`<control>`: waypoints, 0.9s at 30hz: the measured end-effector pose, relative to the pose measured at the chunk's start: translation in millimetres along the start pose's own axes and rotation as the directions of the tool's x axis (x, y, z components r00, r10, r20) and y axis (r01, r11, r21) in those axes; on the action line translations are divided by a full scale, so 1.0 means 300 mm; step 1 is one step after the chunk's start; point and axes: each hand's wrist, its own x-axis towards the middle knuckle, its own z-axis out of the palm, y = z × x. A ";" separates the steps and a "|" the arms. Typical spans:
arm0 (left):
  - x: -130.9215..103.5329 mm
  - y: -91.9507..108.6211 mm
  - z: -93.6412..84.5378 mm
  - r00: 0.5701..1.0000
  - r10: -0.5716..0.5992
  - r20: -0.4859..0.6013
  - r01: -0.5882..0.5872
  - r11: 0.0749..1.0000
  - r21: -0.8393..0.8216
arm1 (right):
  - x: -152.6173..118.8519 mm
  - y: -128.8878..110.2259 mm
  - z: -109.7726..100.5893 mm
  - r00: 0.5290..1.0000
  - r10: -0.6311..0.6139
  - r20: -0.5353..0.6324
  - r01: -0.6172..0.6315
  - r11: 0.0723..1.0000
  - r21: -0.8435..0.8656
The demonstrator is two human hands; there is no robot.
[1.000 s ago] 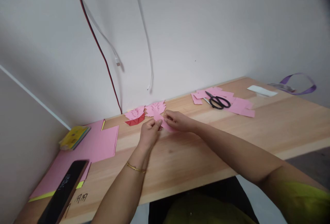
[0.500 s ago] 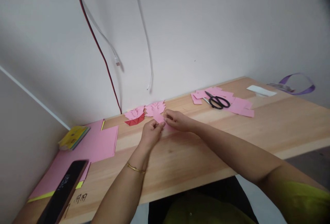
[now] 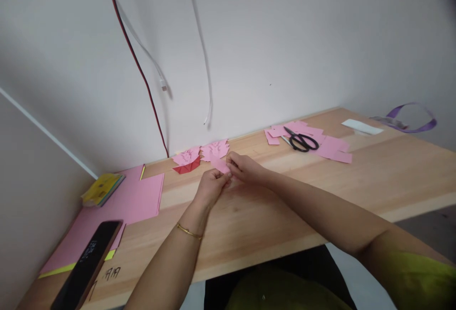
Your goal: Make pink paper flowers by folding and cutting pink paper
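Observation:
A small piece of pink paper (image 3: 220, 164) is pinched between my two hands above the middle of the wooden table. My left hand (image 3: 211, 185) grips its lower left side, thumb toward the right hand. From the right, my right hand (image 3: 245, 167) closes on its edge, with curled fingers hiding part of the sheet. Just beyond the hands lie folded pink paper pieces (image 3: 214, 150) with jagged edges, and a second such cluster (image 3: 185, 157) is beside them. A red folded paper piece (image 3: 187, 165) rests in front of that cluster.
Black-handled scissors (image 3: 302, 140) lie on cut pink paper pieces (image 3: 333, 147) at the back right. Large pink sheets (image 3: 142, 200), a yellow pack (image 3: 102, 189) and a black phone (image 3: 89, 262) occupy the left. A white strip (image 3: 362, 126) sits far right. Cables (image 3: 135, 58) hang down the wall.
My left hand has shifted slightly right, its thumb now nearer the right fingers. The pink paper has tilted a little between the hands. The other things stay in place.

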 end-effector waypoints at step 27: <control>-0.008 0.009 0.006 1.000 -0.004 -0.002 0.003 0.999 -0.047 | 0.002 0.004 0.000 1.000 0.022 0.006 -0.022 1.000 -0.016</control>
